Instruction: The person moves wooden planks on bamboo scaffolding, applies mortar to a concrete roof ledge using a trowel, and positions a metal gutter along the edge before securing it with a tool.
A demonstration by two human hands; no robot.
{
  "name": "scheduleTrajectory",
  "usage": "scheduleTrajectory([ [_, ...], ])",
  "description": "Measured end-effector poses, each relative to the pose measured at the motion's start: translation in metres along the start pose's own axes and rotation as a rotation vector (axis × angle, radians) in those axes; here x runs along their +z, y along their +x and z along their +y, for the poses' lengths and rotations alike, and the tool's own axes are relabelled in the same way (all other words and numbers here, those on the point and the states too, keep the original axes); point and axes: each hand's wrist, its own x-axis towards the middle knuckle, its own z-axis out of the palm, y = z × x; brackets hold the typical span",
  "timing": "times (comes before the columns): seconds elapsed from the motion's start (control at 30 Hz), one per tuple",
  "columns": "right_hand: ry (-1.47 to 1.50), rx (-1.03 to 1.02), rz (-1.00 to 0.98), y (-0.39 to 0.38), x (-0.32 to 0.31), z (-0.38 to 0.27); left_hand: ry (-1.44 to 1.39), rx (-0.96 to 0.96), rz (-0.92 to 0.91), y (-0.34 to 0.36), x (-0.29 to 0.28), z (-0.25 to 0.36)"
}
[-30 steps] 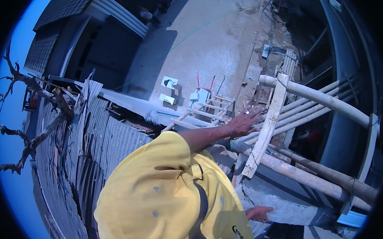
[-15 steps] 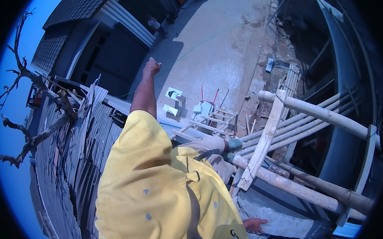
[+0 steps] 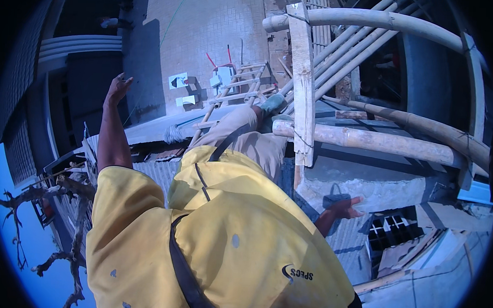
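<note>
My left hand is raised at the far end of my outstretched left arm, high above the paved ground. Its fingers are loosely bent and apart, with nothing seen in them. On the right, my right hand hangs beside the rough concrete ledge, fingers spread and holding nothing. Whether it touches the ledge I cannot tell. Ahead of it, a wooden plank crosses two thick bamboo poles, the upper pole and the lower pole. My green boot rests near the lower pole's end.
Below lie a bamboo ladder, a wheelbarrow with red handles and a white box. Corrugated roofing adjoins the ledge. Bare branches rise at left. Another person stands far off on the paving.
My view has turned, so the scaffold and ground have shifted up and left. My right hand, mostly hidden by the shirt before, now shows fully with fingers spread. My left arm stays outstretched.
</note>
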Motion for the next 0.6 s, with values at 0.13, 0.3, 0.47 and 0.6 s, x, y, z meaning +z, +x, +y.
scheduleTrajectory([
  [0.13, -0.088, -0.045, 0.041, 0.007, 0.004, 0.02, -0.008, 0.051, -0.063, 0.001, 0.032, -0.01],
  [0.3, -0.025, 0.019, 0.03, -0.003, 0.001, 0.01, 0.034, 0.095, -0.13, -0.012, 0.049, 0.022],
  [0.47, -0.093, 0.026, 0.004, 0.007, 0.002, 0.019, 0.052, 0.061, -0.144, -0.014, 0.056, 0.015],
  [0.6, -0.041, 0.05, -0.032, -0.005, -0.003, -0.01, 0.054, 0.092, -0.149, -0.005, 0.06, 0.0],
])
